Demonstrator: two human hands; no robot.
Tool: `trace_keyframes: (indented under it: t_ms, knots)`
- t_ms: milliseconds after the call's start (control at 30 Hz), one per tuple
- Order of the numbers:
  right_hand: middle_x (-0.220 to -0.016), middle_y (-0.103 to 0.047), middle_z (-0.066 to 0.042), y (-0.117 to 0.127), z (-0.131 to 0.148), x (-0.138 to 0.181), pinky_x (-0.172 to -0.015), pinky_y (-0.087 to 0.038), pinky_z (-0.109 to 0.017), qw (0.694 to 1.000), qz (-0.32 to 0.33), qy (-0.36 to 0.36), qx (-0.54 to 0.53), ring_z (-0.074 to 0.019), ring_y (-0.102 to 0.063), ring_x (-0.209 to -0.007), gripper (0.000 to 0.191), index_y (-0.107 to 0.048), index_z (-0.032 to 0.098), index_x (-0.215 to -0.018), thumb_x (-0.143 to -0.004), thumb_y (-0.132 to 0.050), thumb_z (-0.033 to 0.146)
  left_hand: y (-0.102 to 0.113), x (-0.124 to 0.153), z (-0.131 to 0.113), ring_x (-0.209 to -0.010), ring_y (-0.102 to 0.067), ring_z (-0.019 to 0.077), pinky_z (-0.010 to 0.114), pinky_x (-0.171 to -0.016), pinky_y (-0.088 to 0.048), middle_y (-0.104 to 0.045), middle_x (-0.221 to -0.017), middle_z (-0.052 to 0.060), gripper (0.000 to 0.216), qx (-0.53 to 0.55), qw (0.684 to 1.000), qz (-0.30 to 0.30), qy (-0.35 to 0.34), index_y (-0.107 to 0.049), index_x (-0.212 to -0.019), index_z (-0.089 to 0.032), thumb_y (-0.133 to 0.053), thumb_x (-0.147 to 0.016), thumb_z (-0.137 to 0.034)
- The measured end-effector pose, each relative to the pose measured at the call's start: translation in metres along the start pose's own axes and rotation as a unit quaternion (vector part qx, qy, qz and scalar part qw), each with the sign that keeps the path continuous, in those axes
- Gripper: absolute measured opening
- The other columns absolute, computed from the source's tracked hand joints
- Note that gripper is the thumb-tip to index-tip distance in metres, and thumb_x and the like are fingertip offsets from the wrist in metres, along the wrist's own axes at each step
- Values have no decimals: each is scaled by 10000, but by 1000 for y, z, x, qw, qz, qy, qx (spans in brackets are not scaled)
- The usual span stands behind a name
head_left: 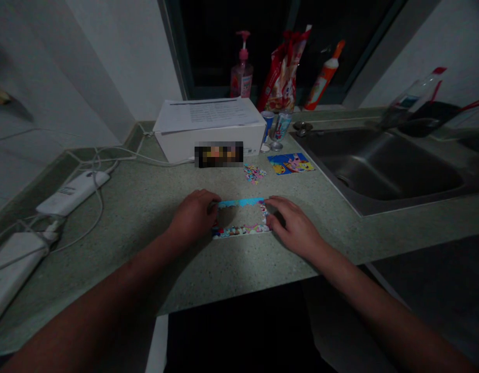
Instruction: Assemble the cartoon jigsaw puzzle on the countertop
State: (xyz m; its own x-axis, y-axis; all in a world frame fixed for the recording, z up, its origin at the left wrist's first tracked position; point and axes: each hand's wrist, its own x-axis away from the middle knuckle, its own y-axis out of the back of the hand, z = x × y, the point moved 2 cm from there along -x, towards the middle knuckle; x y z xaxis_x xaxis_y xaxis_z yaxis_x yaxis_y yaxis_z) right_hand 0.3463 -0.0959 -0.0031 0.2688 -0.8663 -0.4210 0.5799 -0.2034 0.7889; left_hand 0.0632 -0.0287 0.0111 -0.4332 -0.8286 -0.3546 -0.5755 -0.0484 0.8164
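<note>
Speckled green countertop (154,207), viewed from above, with a stainless steel sink (379,166) set into its right side. A rectangular frame of colourful printed strips (241,202) lies near the front edge. Just beyond it are a small scatter of coloured pieces (255,173) and a blue cartoon picture card (290,163). A white cardboard box (177,147) stands toward the back. At left lie two white charger blocks (72,192) and a white cable (146,158).

my left hand (193,217) and right hand (295,228) lie palm down, fingers curled, well apart, my bare left forearm (107,305) and right forearm (382,305) angling inward.
</note>
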Motion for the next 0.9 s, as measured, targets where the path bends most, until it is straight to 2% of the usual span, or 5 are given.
trace_keyframes:
  t_ms: [367,500,667,767,900]
  knots:
    - [-1328,-699,-131,-1,0,0,-1113,-516,-604,1000,15,16,3,-304,-642,-1296,376,-613,233,-1363,-994,-546,204,-2,0,-3,-978,-678,301,522,-910,-554,-746,-1015,99,179,-6,999,48,-13,-739,-987,-239,-581,-913,-201]
    - [-1328,-696,-147,-1,1,-1,-1112,-515,-604,1000,16,17,4,-309,-643,-1286,375,-615,212,-1354,-984,-556,200,-1,0,0,-959,-672,315,547,-884,-547,-745,-1019,113,216,-14,1000,28,-4,-737,-990,-238,-574,-876,-154]
    - [-1278,-724,-129,1,-1,-1,-1088,-534,-600,1000,-3,4,4,-308,-666,-1247,352,-648,217,-1311,-977,-541,190,1,-1,6,-858,-663,268,468,-806,-550,-737,-916,85,248,-28,1000,-4,-2,-740,-930,-244,-552,-838,-111]
    - [-1287,-726,-128,1,-2,0,-1080,-538,-602,1000,-19,-8,-1,-311,-669,-1253,360,-659,219,-1309,-979,-515,196,2,-3,4,-877,-664,275,463,-822,-547,-740,-928,97,266,-44,998,28,25,-752,-942,-229,-528,-852,-116]
    - [-1293,-729,-115,0,-2,-1,-1106,-516,-610,1000,3,-6,-7,-315,-651,-1286,390,-652,239,-1334,-968,-525,194,5,-3,-2,-952,-669,302,479,-879,-539,-746,-1000,121,308,-54,995,65,58,-766,-984,-217,-504,-867,-106]
